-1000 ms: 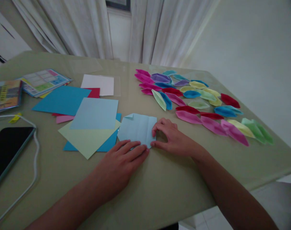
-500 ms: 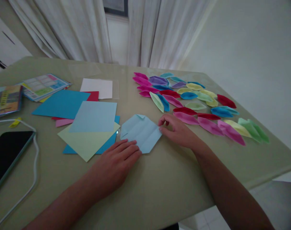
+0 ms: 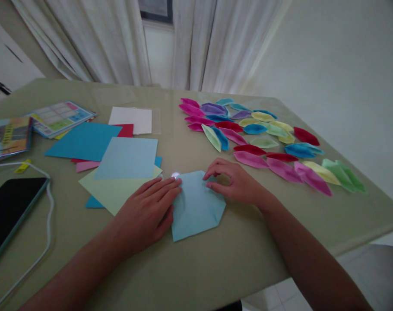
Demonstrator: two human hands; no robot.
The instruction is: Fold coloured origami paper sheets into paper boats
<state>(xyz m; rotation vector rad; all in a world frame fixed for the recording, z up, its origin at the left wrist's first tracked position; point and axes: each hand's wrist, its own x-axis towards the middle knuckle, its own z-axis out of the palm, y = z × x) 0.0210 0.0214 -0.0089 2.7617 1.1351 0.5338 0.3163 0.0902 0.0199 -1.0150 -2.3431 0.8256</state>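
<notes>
A light blue sheet of origami paper point(image 3: 196, 211) lies on the table in front of me, its right-hand corners cut off at a slant by folds. My left hand point(image 3: 154, 203) rests flat along its left edge, fingers stretched out and covering part of that side. At the upper right corner, the bent thumb and forefinger of my right hand point(image 3: 233, 181) close on the paper's edge. A small shiny round spot point(image 3: 175, 175) shows just beyond my left fingertips; I cannot make out what it is.
Left lie loose sheets: light blue point(image 3: 128, 157), pale green point(image 3: 109, 190) and blue point(image 3: 83, 140). Several folded paper petals point(image 3: 251, 159) spread over the right side. A phone point(image 3: 15, 211), a white cable point(image 3: 49, 224), a booklet point(image 3: 10, 136) and a white packet point(image 3: 131, 119) are also there.
The light blue paper has been turned and brought nearer to me; a smoother face shows now. My left hand has shifted up along its left side, and my right hand slightly left.
</notes>
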